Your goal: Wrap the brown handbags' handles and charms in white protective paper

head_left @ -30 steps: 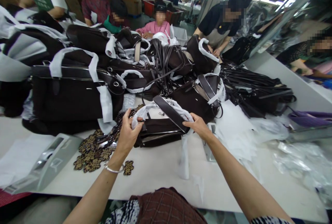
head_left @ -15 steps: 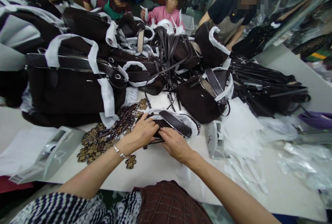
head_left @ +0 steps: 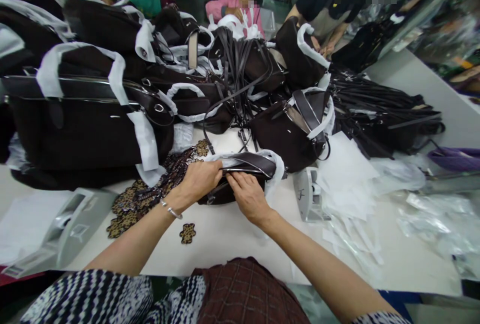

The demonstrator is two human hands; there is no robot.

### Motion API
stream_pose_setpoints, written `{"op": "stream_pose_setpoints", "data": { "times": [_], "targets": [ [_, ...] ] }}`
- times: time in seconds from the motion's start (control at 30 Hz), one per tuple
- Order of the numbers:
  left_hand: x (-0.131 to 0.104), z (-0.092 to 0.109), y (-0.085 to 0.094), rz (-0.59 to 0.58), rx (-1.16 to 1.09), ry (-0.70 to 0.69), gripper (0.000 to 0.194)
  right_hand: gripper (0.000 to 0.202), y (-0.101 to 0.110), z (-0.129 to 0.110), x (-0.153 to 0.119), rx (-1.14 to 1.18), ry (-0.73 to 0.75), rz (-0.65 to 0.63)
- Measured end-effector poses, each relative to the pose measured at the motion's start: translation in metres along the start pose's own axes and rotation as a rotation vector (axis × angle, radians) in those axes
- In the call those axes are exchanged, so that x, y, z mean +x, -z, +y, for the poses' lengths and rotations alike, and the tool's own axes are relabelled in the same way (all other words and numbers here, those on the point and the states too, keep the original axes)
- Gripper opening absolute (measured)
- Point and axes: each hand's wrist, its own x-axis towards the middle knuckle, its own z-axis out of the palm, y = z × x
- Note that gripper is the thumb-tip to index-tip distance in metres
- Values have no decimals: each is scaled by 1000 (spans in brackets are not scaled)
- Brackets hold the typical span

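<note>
A dark brown handbag [head_left: 216, 195] lies on the table in front of me, its zipped top edge facing up. White wrapping covers its handle, and a dark leather strap arches over the top. My left hand [head_left: 202, 180] is closed at the left end of the zip; whatever is between the fingertips is hidden. The fingers of my right hand [head_left: 248, 195] bend over the near edge beside the zip and grip the bag there. Leopard-print flower charms [head_left: 125, 209] lie heaped left of my left hand, and a single flower charm [head_left: 188, 233] rests nearer me.
A large dark bag [head_left: 86, 134] stands at the left, more bags behind it. Another handbag [head_left: 279, 136] sits beyond my right hand. Grey holders [head_left: 309, 196] and white sheets [head_left: 347, 179] lie to the right, with clear plastic bags [head_left: 431, 224] farther out. Co-workers stand across the table.
My left hand has gone from fingers spread over the bag's top to closed at the zip's left end. The bag has tipped, showing its zip and near side. The view has shifted slightly.
</note>
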Motion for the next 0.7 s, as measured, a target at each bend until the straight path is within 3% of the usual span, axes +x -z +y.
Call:
{"op": "stream_pose_setpoints", "data": {
  "times": [0.1, 0.2, 0.33, 0.5, 0.6, 0.7],
  "targets": [
    [-4, 3, -2, 47, -5, 21, 28, 21, 3, -3, 10, -56, -80, -120],
    [-11, 6, -4, 129, -26, 46, 26, 23, 19, -5, 3, -39, 40, -159],
    [-18, 3, -8, 206, -69, 124, 23, 20, 34, -14, -36, 55, 210, -180],
    [-20, 1, -13, 226, -120, 121, 21, 10, 40, -25, -68, 162, 53, -402],
    [-20, 5, -14, 217, -133, 108, 22, 25, 43, -24, -54, 326, 3, -511],
    [-19, 10, -13, 180, -125, 97, 23, 33, 34, -17, -22, 525, -24, -470]
  ]
}}
